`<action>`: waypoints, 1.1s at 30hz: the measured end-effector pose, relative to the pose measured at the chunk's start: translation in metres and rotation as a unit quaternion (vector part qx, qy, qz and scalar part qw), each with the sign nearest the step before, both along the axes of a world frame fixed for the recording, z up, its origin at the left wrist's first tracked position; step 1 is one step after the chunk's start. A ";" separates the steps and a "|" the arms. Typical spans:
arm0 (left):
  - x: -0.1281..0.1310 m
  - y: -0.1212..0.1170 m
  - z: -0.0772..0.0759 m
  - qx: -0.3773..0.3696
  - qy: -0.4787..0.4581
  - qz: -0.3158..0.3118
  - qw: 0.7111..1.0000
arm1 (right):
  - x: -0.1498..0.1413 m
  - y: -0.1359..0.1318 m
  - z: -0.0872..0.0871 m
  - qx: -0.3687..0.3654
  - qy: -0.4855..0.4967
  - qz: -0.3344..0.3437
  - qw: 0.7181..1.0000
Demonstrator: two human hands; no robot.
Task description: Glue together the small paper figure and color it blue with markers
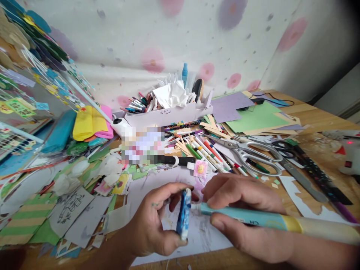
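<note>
Between its thumb and fingers, my left hand pinches a small flat piece painted blue and white, held on edge above the table. A thick light-blue paint marker with a yellow rear end lies in my right hand, gripped by thumb and fingers. Its pale tip points left and meets, or nearly meets, the side of the blue-and-white piece. Beneath both hands lies a white paper sheet with purple and grey smudges.
Silver scissors and a pile of markers lie beyond my right hand. A white box of pens stands at the back. Paper scraps cover the left side. A white device with a red light sits at the right.
</note>
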State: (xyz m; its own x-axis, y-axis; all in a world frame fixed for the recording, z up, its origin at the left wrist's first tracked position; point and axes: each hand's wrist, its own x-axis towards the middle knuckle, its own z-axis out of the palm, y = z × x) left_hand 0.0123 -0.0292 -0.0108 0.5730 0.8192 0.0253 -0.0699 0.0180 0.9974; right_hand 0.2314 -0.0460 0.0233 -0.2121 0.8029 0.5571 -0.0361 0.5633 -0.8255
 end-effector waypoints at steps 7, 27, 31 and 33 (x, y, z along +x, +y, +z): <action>-0.003 0.000 0.001 0.057 0.058 0.019 0.996 | 0.005 0.000 -0.003 -0.044 -0.016 0.000 0.999; -0.002 0.007 0.005 0.263 0.164 0.039 0.950 | 0.007 0.006 -0.003 -0.025 -0.071 -0.024 0.997; -0.003 0.008 0.006 0.319 0.181 0.048 0.929 | 0.009 0.006 -0.009 -0.063 -0.075 -0.033 0.995; -0.003 0.008 0.007 0.345 0.193 0.041 0.918 | 0.010 0.006 -0.011 -0.080 -0.076 -0.035 0.993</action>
State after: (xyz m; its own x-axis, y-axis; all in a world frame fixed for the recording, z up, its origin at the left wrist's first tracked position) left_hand 0.0094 -0.0211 -0.0039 0.5851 0.7257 0.3620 0.3187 -0.6163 0.7202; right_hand 0.2410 -0.0396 0.0121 -0.2250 0.8944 0.3866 0.1302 0.4208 -0.8977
